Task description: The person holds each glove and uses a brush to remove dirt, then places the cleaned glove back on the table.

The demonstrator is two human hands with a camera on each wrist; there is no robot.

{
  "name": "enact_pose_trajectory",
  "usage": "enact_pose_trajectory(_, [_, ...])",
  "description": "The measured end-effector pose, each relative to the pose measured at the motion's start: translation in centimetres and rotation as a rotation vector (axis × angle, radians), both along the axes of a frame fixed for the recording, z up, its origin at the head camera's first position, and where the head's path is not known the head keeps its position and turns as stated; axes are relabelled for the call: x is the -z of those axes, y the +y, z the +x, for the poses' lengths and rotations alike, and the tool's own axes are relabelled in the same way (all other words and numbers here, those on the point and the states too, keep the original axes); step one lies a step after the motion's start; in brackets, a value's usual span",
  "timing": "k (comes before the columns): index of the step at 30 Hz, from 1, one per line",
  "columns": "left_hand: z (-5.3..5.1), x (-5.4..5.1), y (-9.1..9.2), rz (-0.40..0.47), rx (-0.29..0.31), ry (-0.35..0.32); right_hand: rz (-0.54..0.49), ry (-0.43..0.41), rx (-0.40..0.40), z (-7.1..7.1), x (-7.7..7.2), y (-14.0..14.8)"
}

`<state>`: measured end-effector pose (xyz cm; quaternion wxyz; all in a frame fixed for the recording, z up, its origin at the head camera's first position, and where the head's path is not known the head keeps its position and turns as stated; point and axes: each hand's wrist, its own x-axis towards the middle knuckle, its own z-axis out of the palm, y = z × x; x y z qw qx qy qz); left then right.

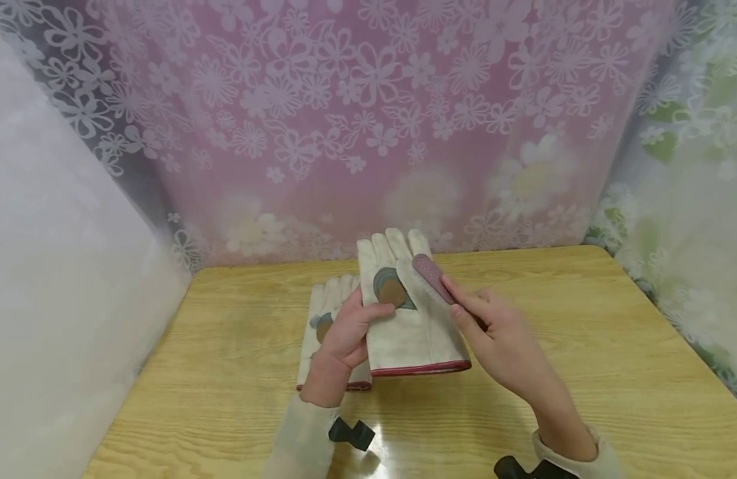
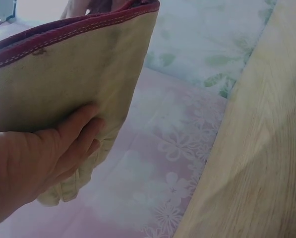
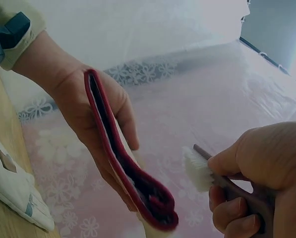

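Black wrist gadgets point(image 1: 352, 434) on pale sleeves point(image 1: 299, 436) sit closest to the lens, on the near side of the held glove point(image 1: 398, 339). That glove is cream cloth, up off the wood-grain bench point(image 1: 225, 399), fingers pointing away from the person. As for markings, its palm has a blue-gray patch with a brown oval on it, and the cuff has red trim with pale stitching. Left wrist view also shows a small reddish mark just under the trim.

Left hand point(image 1: 347, 329) is on the left edge of the held glove, pinching it, thumb on the palm side and fingers laid along the back. Right hand point(image 1: 503, 336), to the right of the held glove, grips a brush point(image 1: 431, 276) with a mauve back and white bristles. Brush head is over the glove's thumb side, bristles facing it; can't tell if they're actually touching.

Second glove point(image 1: 308, 359) lies on the bench to the left of the held one, same patch and red trim, partly covered by the left hand. Pink floral curtain point(image 1: 344, 133) hangs beyond the held glove.
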<state>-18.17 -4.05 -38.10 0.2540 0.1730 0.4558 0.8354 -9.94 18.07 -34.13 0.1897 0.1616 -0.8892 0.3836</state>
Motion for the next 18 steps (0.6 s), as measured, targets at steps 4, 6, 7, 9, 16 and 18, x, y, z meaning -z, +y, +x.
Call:
enact_pose_trajectory(4, [0.3,-0.1,0.3,-0.003,-0.025,0.014,0.078,0.048,0.001,0.1,0.2,-0.9])
enact_pose_trajectory(6, [0.4,-0.1,0.5,-0.012,-0.04,0.027,0.114,0.05,0.004,0.2,0.3,-1.3])
enact_pose_trajectory(7, [0.5,-0.2,0.6,-0.02,-0.051,0.035,0.132,0.047,0.008,0.2,0.3,-1.6])
enact_pose_trajectory(9, [0.6,-0.2,0.8,-0.043,-0.075,0.051,0.164,0.044,0.019,0.3,0.5,-2.0])
enact_pose_trajectory(16, [1.5,-0.5,1.5,-0.119,-0.13,0.125,0.236,0.188,0.1,0.2,1.3,-3.0])
enact_pose_trajectory(18, [1.7,-0.7,1.6,-0.124,-0.136,0.144,0.243,0.225,0.115,0.1,1.5,-3.2])
